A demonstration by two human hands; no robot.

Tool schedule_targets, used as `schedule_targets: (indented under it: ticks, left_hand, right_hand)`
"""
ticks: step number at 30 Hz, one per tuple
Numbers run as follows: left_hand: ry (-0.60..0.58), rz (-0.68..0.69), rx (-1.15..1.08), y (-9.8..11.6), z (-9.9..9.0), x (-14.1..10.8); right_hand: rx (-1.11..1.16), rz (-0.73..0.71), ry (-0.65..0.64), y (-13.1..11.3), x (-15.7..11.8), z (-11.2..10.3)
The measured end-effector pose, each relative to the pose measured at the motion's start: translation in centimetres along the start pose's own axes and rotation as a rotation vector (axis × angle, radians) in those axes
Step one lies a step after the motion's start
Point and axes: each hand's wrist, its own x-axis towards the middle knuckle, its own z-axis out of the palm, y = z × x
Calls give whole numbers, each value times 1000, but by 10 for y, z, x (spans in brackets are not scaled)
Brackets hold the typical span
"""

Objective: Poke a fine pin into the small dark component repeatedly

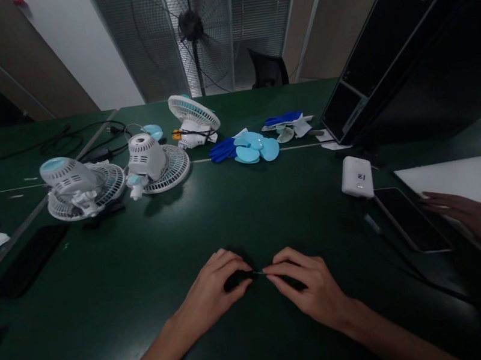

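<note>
Low over the dark green table [158, 235], my left hand [217, 281] and my right hand [309, 284] face each other. Between their fingertips is a thin metal rod with a black end [254, 273], perhaps a small screwdriver; its exact kind is too small and dark to make out. The fingers of my left hand close on the black end. My right thumb and fingers pinch the pale, thin end. Most of the piece is hidden by the fingers.
Desk fans with white grilles [165, 167] lie at the back left. Light-blue fan blades [256, 146] rest near blue gloves [222, 150]. On the right are a white box [356, 177], a phone [411, 220], a cable, a large black monitor [421, 54] and another person's hand [469, 214].
</note>
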Motion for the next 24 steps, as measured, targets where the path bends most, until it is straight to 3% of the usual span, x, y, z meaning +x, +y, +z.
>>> schedule_targets:
  ticks: [5, 8, 11, 15, 18, 24]
  left_hand:
    - [-77, 2, -14, 1, -7, -9]
    - [-85, -25, 19, -14, -20, -20]
    - [38, -97, 99, -47, -47, -33]
    - [264, -247, 219, -103, -99, -54]
    - [360, -336, 283, -133, -128, -68]
    - [396, -424, 306, -148, -142, -87]
  right_hand:
    - [-27, 45, -8, 3, -2, -5]
    - [2, 53, -13, 4, -2, -8]
    - [43, 69, -25, 4, -2, -10]
    - [59, 83, -39, 5, -2, -10]
    - [62, 84, -33, 5, -1, -9]
    - [35, 66, -17, 6, -1, -8]
